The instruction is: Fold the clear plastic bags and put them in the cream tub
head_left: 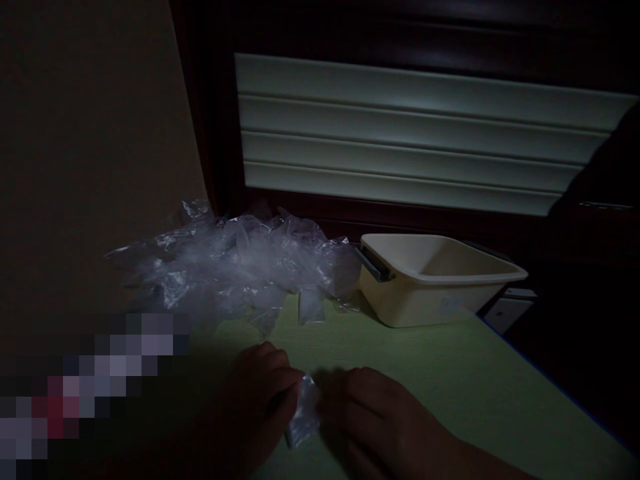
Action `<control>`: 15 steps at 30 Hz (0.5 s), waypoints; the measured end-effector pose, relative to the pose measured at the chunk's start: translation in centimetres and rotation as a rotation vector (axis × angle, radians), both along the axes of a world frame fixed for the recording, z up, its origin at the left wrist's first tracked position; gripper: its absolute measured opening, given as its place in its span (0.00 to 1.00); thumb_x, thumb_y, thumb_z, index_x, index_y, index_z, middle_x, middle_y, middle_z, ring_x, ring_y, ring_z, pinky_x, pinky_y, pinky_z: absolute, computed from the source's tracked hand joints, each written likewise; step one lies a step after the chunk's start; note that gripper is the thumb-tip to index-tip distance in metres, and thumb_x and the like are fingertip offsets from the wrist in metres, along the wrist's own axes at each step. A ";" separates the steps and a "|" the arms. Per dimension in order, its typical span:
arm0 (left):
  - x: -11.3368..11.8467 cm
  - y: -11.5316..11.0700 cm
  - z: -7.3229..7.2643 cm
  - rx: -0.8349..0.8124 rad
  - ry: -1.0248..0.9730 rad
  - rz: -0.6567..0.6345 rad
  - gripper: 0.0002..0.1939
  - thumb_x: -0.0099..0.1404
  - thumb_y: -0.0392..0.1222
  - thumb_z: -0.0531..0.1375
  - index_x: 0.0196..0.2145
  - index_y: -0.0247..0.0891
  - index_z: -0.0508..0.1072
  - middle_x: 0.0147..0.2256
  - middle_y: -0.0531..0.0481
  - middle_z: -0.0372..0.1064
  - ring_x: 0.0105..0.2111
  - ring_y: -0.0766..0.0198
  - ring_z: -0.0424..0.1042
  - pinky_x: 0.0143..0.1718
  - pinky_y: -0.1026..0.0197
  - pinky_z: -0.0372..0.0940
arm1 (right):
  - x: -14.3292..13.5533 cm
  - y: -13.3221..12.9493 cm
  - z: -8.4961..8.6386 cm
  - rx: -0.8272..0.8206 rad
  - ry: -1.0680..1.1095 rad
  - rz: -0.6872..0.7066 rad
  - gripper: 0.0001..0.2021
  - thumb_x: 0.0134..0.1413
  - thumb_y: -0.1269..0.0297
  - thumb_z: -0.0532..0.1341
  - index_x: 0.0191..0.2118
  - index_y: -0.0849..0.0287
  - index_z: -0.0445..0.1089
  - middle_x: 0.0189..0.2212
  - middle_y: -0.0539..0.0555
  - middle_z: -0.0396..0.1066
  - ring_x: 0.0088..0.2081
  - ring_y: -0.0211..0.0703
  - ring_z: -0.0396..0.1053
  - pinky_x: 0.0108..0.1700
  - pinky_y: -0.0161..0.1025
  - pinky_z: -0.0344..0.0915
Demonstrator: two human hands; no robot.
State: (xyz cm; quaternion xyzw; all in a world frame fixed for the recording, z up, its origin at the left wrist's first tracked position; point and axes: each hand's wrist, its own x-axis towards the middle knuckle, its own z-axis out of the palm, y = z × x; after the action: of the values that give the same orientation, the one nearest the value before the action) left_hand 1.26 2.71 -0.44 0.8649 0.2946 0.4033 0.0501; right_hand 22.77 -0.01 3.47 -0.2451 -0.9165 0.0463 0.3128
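A small clear plastic bag [305, 410], shiny and looking folded, lies between my hands low in the middle of the view. My left hand [267, 393] pinches its left edge between thumb and fingers. On the other side, my right hand [377, 413] has its fingers bent and close together at the bag's right edge; its fingertips are too dark to tell whether they grip or only touch it. Behind my hands spreads a loose heap of clear plastic bags [260, 260]. One flat bag [311, 305] lies at the heap's front edge.
A cream plastic basin [425, 300] with dark handles stands at the back right of the green tabletop [450, 380]. Beyond the table's right edge is a white box [507, 312]. A dark-framed slatted panel [400, 140] rises behind. The lower left is pixelated, and the room is dim.
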 end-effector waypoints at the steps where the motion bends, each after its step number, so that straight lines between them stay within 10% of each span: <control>1: 0.1 0.0 0.2 -0.013 0.021 0.003 0.09 0.67 0.30 0.49 0.36 0.40 0.68 0.30 0.52 0.65 0.32 0.61 0.63 0.37 0.59 0.60 | -0.1 0.0 -0.2 0.059 -0.021 0.022 0.10 0.61 0.74 0.51 0.41 0.65 0.69 0.31 0.60 0.73 0.31 0.45 0.67 0.32 0.38 0.66; 15: 0.1 -1.1 3.1 0.045 0.426 -0.083 0.09 0.61 0.29 0.58 0.26 0.40 0.65 0.26 0.55 0.66 0.27 0.64 0.63 0.27 0.60 0.53 | -0.3 0.2 -0.9 0.049 -0.282 -0.055 0.10 0.61 0.74 0.53 0.37 0.63 0.72 0.31 0.57 0.73 0.31 0.45 0.66 0.33 0.40 0.61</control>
State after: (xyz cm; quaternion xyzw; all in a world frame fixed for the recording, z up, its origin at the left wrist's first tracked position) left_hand 1.34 1.61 2.62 0.9429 0.2536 0.2156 -0.0162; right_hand 22.49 0.22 2.54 -0.2664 -0.9452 -0.0195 0.1879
